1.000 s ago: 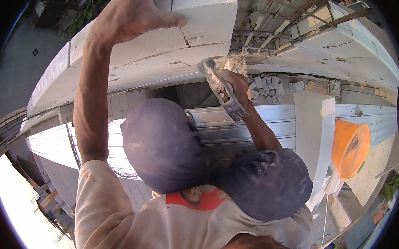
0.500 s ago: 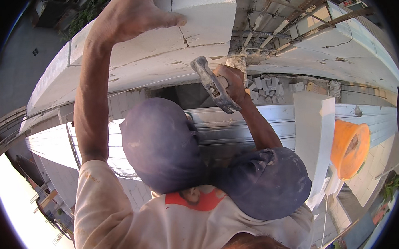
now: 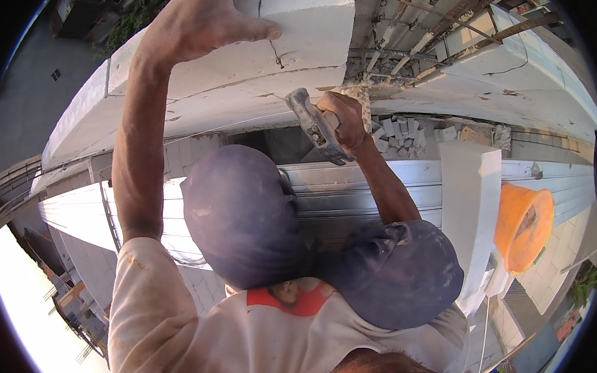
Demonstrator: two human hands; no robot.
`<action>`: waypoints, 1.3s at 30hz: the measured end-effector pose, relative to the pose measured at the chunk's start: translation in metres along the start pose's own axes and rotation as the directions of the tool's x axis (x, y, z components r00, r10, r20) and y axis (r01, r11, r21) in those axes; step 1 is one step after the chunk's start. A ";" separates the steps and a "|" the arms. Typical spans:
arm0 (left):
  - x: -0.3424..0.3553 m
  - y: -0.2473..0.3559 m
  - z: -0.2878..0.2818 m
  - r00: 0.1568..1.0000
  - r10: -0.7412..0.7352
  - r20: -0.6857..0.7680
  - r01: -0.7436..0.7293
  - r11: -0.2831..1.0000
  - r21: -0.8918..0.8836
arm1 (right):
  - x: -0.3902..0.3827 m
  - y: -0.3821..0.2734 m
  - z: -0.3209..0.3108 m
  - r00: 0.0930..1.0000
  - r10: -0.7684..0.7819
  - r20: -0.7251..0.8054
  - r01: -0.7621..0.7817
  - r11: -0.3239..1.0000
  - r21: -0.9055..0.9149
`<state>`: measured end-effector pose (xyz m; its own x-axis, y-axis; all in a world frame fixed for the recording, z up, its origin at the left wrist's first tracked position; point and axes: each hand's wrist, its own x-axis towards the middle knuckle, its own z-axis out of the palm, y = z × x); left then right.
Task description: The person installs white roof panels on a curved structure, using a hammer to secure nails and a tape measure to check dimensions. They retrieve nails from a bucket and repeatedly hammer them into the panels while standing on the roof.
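My left hand (image 3: 201, 24) lies against a large white block (image 3: 311, 26) at the top of the wall. Its thumb is stretched along the block's face, and the other fingers run out of the picture at the upper edge. My right hand (image 3: 347, 120) is wrapped around the handle of a claw hammer (image 3: 314, 127). The worn metal head sits just left of that fist, slanted, below the block's lower edge and apart from it. A thin dark wire (image 3: 277, 56) hangs down the block's face near my left thumb.
Rusty rebar (image 3: 467, 16) crosses a gap right of the block. White block walls (image 3: 507, 87) continue beyond. Below are metal planks (image 3: 405, 182), an upright white block (image 3: 469, 206), an orange bucket (image 3: 523, 226) and broken block pieces (image 3: 399, 134). A thin string (image 3: 242, 120) runs along the wall.
The hammer and my right hand have shifted slightly left, with the hammer's lower end a little higher. My left hand stays at the block.
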<state>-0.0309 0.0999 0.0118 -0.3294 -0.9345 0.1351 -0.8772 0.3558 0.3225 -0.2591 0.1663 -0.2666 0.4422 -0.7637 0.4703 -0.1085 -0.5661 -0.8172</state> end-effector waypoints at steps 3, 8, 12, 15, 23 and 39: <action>-0.003 0.001 -0.001 1.000 -0.005 -0.010 0.005 1.000 0.000 | -0.002 -0.002 0.005 0.987 0.159 0.001 -0.159 0.987 -0.033; -0.001 0.002 0.000 1.000 -0.008 0.017 0.010 0.997 -0.079 | 0.001 0.003 0.001 0.976 0.217 0.022 -0.216 0.975 -0.051; 0.001 -0.002 0.000 0.999 0.050 -0.004 -0.050 0.979 -0.196 | -0.007 -0.001 -0.005 0.994 0.105 -0.017 -0.106 0.986 -0.128; 0.001 -0.013 0.007 1.000 0.013 0.006 -0.012 0.975 -0.220 | -0.035 -0.010 -0.008 0.993 0.090 -0.074 -0.098 0.988 -0.117; -0.002 -0.021 0.020 0.995 0.071 -0.072 -0.087 0.962 -0.260 | -0.120 -0.063 -0.058 0.943 0.330 -0.031 -0.301 0.813 -0.498; 0.000 -0.017 0.017 0.983 0.117 -0.142 -0.143 0.972 -0.187 | -0.205 -0.097 -0.066 0.724 0.688 0.044 -0.418 0.489 -0.766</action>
<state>-0.0214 0.0935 -0.0095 -0.3772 -0.8750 0.3036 -0.7399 0.4818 0.4695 -0.3982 0.3577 -0.2618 0.2844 -0.9291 -0.2366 -0.9197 -0.1947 -0.3410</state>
